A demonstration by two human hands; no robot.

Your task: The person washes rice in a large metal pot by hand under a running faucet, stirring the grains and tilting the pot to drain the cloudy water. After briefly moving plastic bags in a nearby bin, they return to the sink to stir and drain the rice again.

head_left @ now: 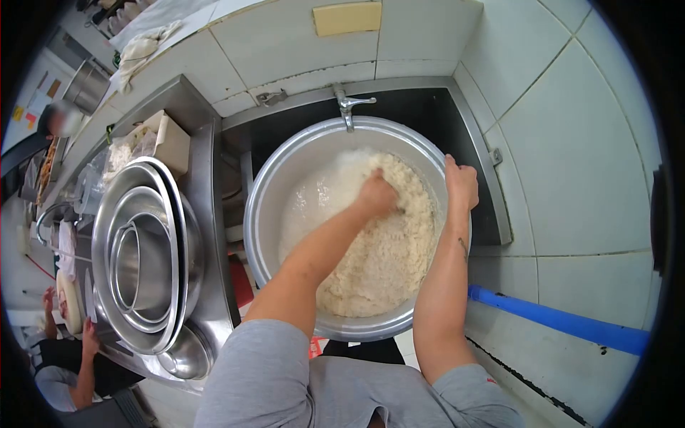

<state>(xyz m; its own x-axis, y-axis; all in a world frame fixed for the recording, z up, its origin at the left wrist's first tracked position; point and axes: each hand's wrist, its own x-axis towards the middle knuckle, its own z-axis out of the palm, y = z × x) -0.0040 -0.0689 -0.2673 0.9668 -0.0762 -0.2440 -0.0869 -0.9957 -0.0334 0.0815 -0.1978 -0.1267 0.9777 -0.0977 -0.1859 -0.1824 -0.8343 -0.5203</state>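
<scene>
A large round metal pot [289, 165] sits in the sink under the tap, holding wet rice [382, 260] and cloudy water [310, 200]. The rice is heaped toward the right side, while the water lies more to the left. My left hand [378, 194] is down in the rice near the middle of the pot; it is smeared by motion and its fingertips are hidden. On the pot's right rim, my right hand [462, 184] is closed around the edge.
The tap [348, 107] reaches over the pot's back rim. Nested steel bowls [135, 264] stand on the left steel counter beside a beige bin [171, 146]. A blue pipe [556, 317] runs along the right wall. At far left, another person's hand [90, 337] is near a knife [90, 296].
</scene>
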